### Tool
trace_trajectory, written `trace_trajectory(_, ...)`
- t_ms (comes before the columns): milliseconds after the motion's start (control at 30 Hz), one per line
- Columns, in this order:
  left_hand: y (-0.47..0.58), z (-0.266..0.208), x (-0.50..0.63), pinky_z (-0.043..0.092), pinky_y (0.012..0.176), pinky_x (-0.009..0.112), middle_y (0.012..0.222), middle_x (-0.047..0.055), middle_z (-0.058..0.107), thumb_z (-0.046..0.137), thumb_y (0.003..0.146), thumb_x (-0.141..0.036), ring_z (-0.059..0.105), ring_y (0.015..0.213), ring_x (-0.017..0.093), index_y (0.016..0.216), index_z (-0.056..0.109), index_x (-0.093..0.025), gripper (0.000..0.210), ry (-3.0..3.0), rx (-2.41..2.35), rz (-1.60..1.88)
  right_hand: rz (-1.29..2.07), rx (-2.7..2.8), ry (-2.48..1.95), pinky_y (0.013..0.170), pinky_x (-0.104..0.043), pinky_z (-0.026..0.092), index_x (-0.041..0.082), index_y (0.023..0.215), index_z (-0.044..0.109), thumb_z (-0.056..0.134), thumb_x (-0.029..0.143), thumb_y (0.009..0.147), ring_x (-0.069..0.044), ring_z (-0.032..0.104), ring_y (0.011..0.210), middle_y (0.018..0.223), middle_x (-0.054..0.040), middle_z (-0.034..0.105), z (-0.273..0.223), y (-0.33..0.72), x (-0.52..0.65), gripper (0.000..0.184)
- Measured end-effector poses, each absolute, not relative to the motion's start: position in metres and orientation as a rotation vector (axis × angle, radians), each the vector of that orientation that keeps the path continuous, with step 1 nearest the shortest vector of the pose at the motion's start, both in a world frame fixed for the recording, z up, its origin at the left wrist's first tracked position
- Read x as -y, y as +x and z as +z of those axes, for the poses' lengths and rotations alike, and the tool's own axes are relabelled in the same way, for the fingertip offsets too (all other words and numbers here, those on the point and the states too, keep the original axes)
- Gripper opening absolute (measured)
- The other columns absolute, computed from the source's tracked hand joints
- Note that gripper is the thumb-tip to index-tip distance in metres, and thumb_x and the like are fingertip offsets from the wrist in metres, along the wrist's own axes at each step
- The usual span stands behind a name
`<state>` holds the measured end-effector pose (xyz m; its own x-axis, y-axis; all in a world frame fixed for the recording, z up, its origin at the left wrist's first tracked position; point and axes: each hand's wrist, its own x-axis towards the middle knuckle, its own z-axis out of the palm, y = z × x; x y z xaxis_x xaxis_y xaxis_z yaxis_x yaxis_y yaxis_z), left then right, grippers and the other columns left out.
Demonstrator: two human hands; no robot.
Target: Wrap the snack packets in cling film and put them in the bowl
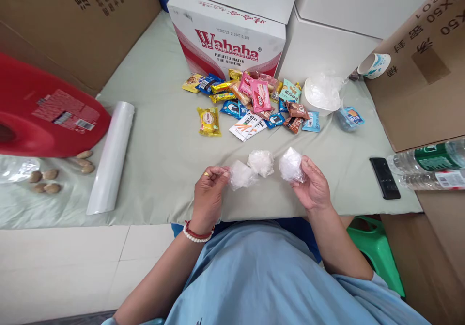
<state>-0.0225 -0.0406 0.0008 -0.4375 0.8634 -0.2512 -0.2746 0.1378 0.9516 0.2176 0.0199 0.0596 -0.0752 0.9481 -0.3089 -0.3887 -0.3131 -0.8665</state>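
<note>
Three crumpled balls of clear plastic wrap are near the front edge of the cloth-covered table [160, 170]. The left plastic ball [242, 175] is pinched at its side between the thumb and fingers of my left hand [210, 189]. Touching or nearly touching it, the middle plastic ball [260, 163] lies on the cloth. My right hand [313, 183] is closed on the right plastic ball [291, 164], thumb on its near side. Whether anything is inside the balls I cannot tell.
Wrapped snacks [254, 102] are heaped before a Wahaba-style water carton [228, 39]. A white bowl [319, 103] with plastic stands right of them. A plastic-wrap roll [112, 155], walnuts [51, 174] and a red jug [54, 107] are left; a phone [385, 178] and bottles [432, 158] right.
</note>
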Motion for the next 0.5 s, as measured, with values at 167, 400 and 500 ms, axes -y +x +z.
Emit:
trace_trajectory(167, -0.030, 0.006, 0.047, 0.049, 0.097, 0.039, 0.134, 0.010, 0.059, 0.075, 0.076, -0.029, 0.059, 0.122, 0.025, 0.107, 0.061, -0.023, 0.034, 1.051, -1.945, 1.522, 1.736, 0.667, -1.181, 0.041, -0.021, 0.022, 0.022, 0.072, 0.056, 0.094, 0.046, 0.067, -0.006, 0.027, 0.048, 0.062, 0.0075, 0.039, 0.052, 0.206, -0.016, 0.045)
trace_trajectory(400, 0.010, 0.033, 0.040, 0.047, 0.069, 0.030, 0.091, 0.003, 0.069, 0.078, 0.084, -0.046, 0.062, 0.079, 0.017, 0.099, 0.070, -0.022, 0.029, 1.153, -1.423, 1.260, 1.717, 0.931, -1.231, 0.047, -0.023, 0.030, 0.023, 0.077, 0.069, 0.094, 0.051, 0.068, -0.008, 0.038, 0.051, 0.061, 0.0058, 0.051, 0.048, 0.181, -0.006, 0.039)
trace_trajectory(500, 0.016, 0.024, 0.029, 0.047, 0.072, 0.029, 0.086, 0.002, 0.069, 0.081, 0.080, -0.052, 0.061, 0.079, 0.017, 0.090, 0.070, -0.021, 0.034, 0.881, -1.299, 1.252, 1.688, 1.046, -1.235, 0.051, -0.024, 0.034, 0.023, 0.083, 0.074, 0.093, 0.047, 0.069, -0.009, 0.041, 0.054, 0.063, 0.0045, 0.057, 0.050, 0.184, -0.007, 0.034)
